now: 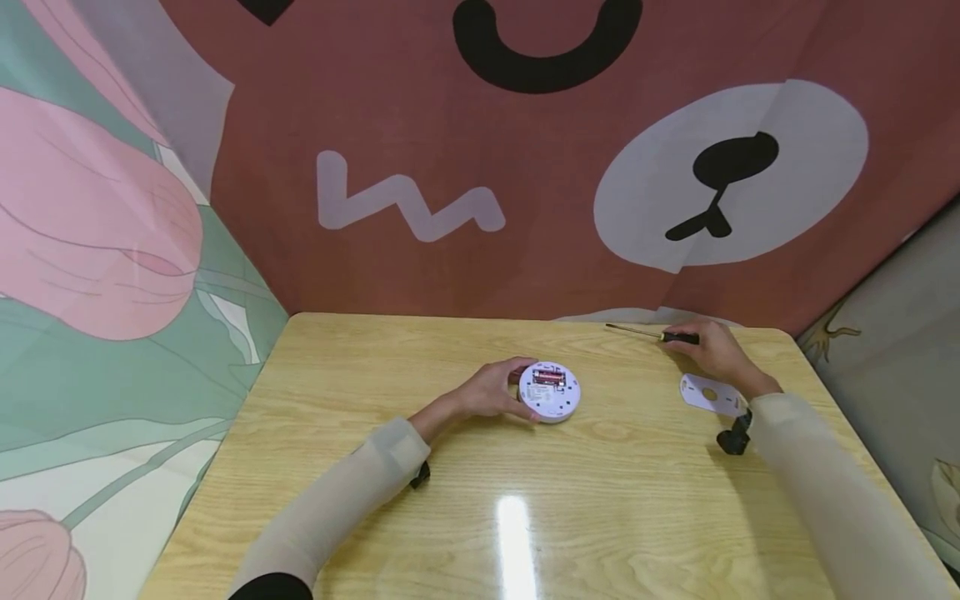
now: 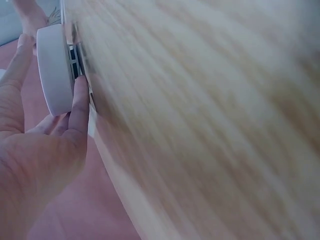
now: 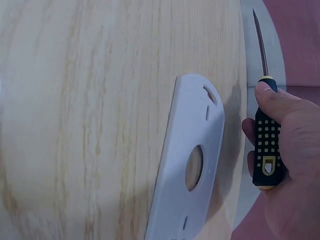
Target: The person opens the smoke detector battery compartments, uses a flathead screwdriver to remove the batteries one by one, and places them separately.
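Observation:
My left hand (image 1: pixel 491 390) holds a round white device (image 1: pixel 551 408) by its rim, thumb on the near side and fingers on the far side. Its back faces up, with a battery in a bare compartment, a printed label and small dark holes. In the left wrist view the device (image 2: pixel 53 75) shows edge-on, close to the tabletop, a fingertip against its underside. My right hand (image 1: pixel 718 354) grips the black handle of a screwdriver (image 3: pixel 266 145); the thin shaft points left near the table's far edge. Beside that hand lies a white mounting plate (image 3: pixel 187 130) with rounded ends and a central hole.
The wooden table (image 1: pixel 420 350) ends at a brown cloth backdrop (image 1: pixel 405 275) at the back. A floral cloth (image 1: pixel 225 392) hangs at the left and a grey one (image 1: pixel 885 350) at the right. A dark wrist mount (image 1: pixel 733 437) sits under the right wrist, near the plate.

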A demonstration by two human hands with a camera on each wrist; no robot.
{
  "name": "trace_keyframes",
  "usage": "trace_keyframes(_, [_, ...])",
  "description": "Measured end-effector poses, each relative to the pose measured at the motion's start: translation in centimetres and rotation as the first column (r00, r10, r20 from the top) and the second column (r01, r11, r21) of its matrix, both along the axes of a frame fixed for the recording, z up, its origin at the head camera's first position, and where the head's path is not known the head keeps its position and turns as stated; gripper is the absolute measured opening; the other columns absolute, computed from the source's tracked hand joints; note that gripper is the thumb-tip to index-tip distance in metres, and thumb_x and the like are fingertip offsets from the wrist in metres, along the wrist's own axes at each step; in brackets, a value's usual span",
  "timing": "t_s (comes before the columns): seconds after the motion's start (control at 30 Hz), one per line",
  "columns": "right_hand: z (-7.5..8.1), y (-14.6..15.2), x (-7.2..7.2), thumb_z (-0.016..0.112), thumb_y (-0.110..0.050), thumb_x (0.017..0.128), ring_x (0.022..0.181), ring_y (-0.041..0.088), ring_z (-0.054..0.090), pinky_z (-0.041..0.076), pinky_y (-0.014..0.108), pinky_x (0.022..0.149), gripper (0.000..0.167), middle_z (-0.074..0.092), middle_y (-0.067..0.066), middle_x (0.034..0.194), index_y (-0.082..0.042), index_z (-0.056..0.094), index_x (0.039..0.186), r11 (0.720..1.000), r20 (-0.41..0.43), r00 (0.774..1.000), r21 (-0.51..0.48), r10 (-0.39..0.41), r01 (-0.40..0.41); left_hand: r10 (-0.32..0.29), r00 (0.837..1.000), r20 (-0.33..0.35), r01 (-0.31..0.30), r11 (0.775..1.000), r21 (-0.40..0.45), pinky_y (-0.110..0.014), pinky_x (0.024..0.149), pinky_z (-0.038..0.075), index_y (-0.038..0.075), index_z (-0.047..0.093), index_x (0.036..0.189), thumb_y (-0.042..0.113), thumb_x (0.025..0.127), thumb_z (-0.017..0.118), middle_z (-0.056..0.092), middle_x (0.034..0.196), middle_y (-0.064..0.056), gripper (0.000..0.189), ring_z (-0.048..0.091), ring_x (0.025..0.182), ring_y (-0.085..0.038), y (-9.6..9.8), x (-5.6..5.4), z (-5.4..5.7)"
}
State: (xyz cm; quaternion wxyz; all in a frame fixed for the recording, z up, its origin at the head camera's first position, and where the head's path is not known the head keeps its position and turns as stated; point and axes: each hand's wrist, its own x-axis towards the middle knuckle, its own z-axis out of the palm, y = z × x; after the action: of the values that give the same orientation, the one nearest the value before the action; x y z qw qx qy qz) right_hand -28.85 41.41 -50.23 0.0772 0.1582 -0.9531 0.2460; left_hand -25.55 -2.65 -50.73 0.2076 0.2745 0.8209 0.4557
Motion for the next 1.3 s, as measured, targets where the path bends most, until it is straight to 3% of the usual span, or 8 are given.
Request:
trace_keyframes(0.2, [0.9, -0.1, 0.4, 0.079, -0.013, 0.097, 0.093, 0.035, 0.071, 0.060, 0.049, 0.076, 0.032, 0.075, 0.023, 0.114, 0.001, 0.076, 0.126, 0.999, 0.017, 0.999, 0.011, 0.030, -0.030, 0.000, 1.000, -0.029, -0.001, 1.000, -0.009, -0.036, 0.117, 0.044, 0.013, 0.047, 0.159, 0.026, 0.074, 0.100, 0.063, 0.147, -0.002, 0.101, 0.059, 0.134, -0.018, 0.1, 0.0, 0.0])
trace_keyframes(0.27, [1.4, -0.1, 0.7, 0.078, -0.011, 0.097, 0.079, 0.026, 0.068, 0.056, 0.039, 0.068, 0.033, 0.074, 0.026, 0.116, 0.002, 0.075, 0.127, 0.999, 0.027, 0.999, 0.004, 0.039, -0.039, 0.000, 0.999, -0.036, 0.000, 1.000, -0.005, -0.037, 0.117, 0.044, 0.013, 0.048, 0.158, 0.026, 0.073, 0.101, 0.063, 0.146, -0.003, 0.100, 0.060, 0.133, -0.018, 0.1, 0.0, 0.0])
trace_keyframes(0.43, [2.3, 0.1, 1.0, 0.077, -0.009, 0.097, 0.044, 0.008, 0.033, 0.036, 0.028, 0.048, 0.033, 0.070, 0.034, 0.122, 0.005, 0.073, 0.127, 0.997, 0.028, 0.997, -0.007, 0.074, -0.074, 0.003, 0.999, -0.053, -0.004, 1.000, -0.013, -0.037, 0.117, 0.045, 0.012, 0.049, 0.157, 0.025, 0.073, 0.101, 0.064, 0.145, -0.004, 0.100, 0.061, 0.132, -0.019, 0.3, 0.1, 0.1])
trace_keyframes(0.53, [2.8, 0.1, 1.1, 0.078, -0.007, 0.096, 0.043, 0.005, 0.035, 0.036, 0.026, 0.049, 0.032, 0.071, 0.034, 0.121, 0.006, 0.074, 0.125, 0.995, -0.003, 0.995, 0.003, 0.103, -0.103, 0.005, 0.998, -0.066, -0.006, 1.000, -0.022, -0.037, 0.117, 0.044, 0.011, 0.049, 0.157, 0.025, 0.072, 0.101, 0.065, 0.145, -0.004, 0.100, 0.061, 0.132, -0.019, 0.4, 0.1, 0.1])
trace_keyframes(0.67, [3.6, -0.1, 1.3, 0.081, -0.001, 0.091, 0.053, 0.007, 0.053, 0.040, 0.024, 0.053, 0.032, 0.075, 0.029, 0.113, 0.006, 0.076, 0.121, 0.990, -0.060, 0.988, 0.029, 0.143, -0.141, 0.005, 0.997, -0.077, -0.007, 1.000, -0.029, -0.036, 0.116, 0.046, 0.009, 0.049, 0.156, 0.025, 0.073, 0.101, 0.065, 0.143, -0.006, 0.100, 0.062, 0.130, -0.019, 0.6, 0.0, 0.0])
trace_keyframes(0.87, [5.1, -0.6, 1.7, 0.083, 0.001, 0.088, 0.065, 0.015, 0.066, 0.047, 0.024, 0.053, 0.032, 0.079, 0.019, 0.102, 0.004, 0.078, 0.119, 0.976, -0.123, 0.969, 0.070, 0.216, -0.208, 0.019, 0.997, -0.080, -0.021, 0.999, -0.028, -0.037, 0.113, 0.048, 0.008, 0.048, 0.156, 0.025, 0.072, 0.101, 0.066, 0.141, -0.007, 0.101, 0.064, 0.127, -0.022, 0.8, 0.0, 0.0])
trace_keyframes(1.3, [7.8, -3.0, 2.5, 0.085, -0.001, 0.085, 0.065, -0.002, 0.057, 0.045, 0.024, 0.054, 0.033, 0.079, 0.010, 0.104, 0.000, 0.080, 0.118, 0.932, -0.160, 0.926, 0.184, 0.341, -0.312, 0.047, 0.993, -0.106, -0.054, 0.997, -0.056, -0.035, 0.109, 0.049, 0.008, 0.049, 0.155, 0.029, 0.071, 0.102, 0.068, 0.138, -0.007, 0.101, 0.064, 0.122, -0.019, 1.0, 0.2, 0.1])
